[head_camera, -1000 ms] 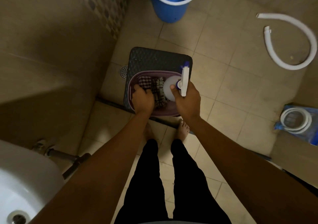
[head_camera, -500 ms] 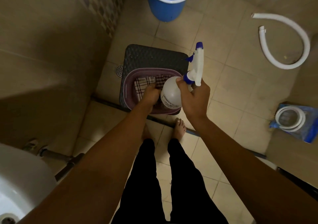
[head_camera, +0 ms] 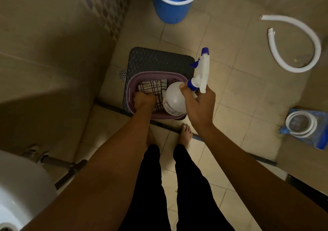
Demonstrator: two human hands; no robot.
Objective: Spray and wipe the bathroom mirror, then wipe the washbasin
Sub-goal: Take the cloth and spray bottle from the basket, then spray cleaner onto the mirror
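Note:
My right hand [head_camera: 198, 104] grips a white spray bottle [head_camera: 174, 99] by its neck; its blue-tipped trigger head [head_camera: 203, 69] points away from me, lifted above a purple basket [head_camera: 131, 88]. My left hand [head_camera: 143, 100] is down inside that basket, closed on a checked cloth [head_camera: 152, 87] that lies folded there. The basket stands on a dark stool [head_camera: 159, 60]. The white washbasin [head_camera: 19, 191] shows at the lower left edge with its drain. The mirror is out of view.
A blue bucket [head_camera: 173, 2] stands on the tiled floor beyond the stool. A curved white hose [head_camera: 301, 60] lies at right, and a coiled hose in a blue bag [head_camera: 303, 126] sits further right. My bare feet [head_camera: 185, 133] are just behind the stool. A floor drain [head_camera: 123, 73] is beside the stool.
My right hand has lifted the spray bottle up out of the basket and tilted its head away. My left hand has stayed in the basket, bunching the checked cloth.

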